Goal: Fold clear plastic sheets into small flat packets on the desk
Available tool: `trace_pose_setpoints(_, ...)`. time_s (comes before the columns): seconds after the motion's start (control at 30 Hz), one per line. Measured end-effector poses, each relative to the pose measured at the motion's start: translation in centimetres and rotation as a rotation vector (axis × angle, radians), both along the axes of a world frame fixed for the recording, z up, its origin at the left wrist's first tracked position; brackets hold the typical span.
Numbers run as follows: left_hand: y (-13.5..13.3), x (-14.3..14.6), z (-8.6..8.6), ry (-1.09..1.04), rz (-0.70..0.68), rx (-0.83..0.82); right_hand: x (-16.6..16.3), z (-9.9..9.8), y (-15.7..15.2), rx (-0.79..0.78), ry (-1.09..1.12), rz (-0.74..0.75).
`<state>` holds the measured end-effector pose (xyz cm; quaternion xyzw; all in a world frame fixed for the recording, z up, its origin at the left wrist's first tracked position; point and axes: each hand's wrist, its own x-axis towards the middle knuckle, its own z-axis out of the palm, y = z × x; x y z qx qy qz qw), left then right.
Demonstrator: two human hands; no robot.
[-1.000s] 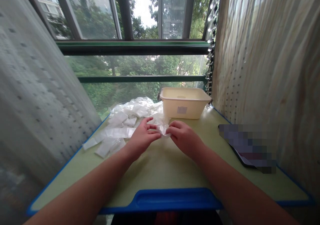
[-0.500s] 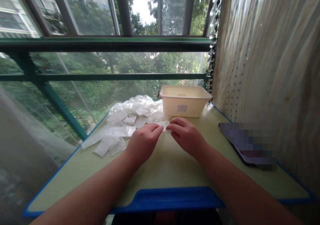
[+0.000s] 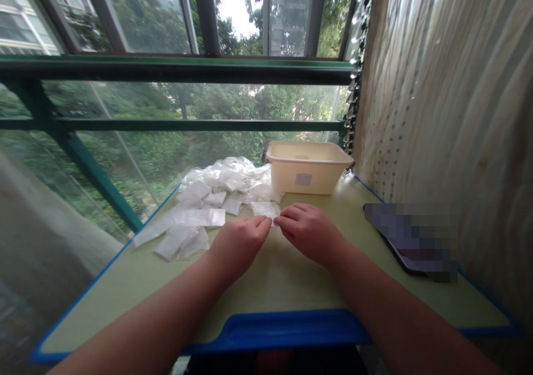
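Note:
A small clear plastic bag [image 3: 265,209] is stretched out near the middle of the table, its near edge running to my fingertips. My left hand [image 3: 244,241] is closed in a pinch at that edge. From the other side my right hand [image 3: 310,230] pinches the same edge, fingers curled, the two sets of fingertips nearly touching. What lies right between the tips is mostly hidden. Just left of the hands spreads a pile of similar clear and whitish plastic bags [image 3: 227,179], several of them flat on the tabletop.
A cream plastic bin [image 3: 287,178] with a pale label stands at the back right of the light green table [image 3: 270,286]. A dark, partly blurred flat device [image 3: 410,247] lies on the right. Blue trim edges the table. A curtain [image 3: 449,86] hangs right; a railing [image 3: 200,74] runs behind.
Both hands have come slightly nearer to me, and their fingertips have drawn closer together. More of the bag beyond the fingers shows now.

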<state>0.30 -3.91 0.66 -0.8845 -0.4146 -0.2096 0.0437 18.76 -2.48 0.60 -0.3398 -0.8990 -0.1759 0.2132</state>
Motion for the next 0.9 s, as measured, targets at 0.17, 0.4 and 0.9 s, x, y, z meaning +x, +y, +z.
trace_pose_setpoints(0.17,-0.8,0.5,-0.1,0.215,-0.014,-0.127,-0.3,-0.2,-0.7,-0.130,-0.175,0.015)
trace_pose_setpoints(0.4,-1.4,0.8,-0.6,0.315,-0.031,-0.203,-0.5,0.1,-1.8,-0.298,-0.101,-0.014)
trace_pose_setpoints(0.9,-2.4,1.1,-0.4,0.339,-0.025,-0.245,0.5,-0.3,0.3,-0.695,0.181,0.040)
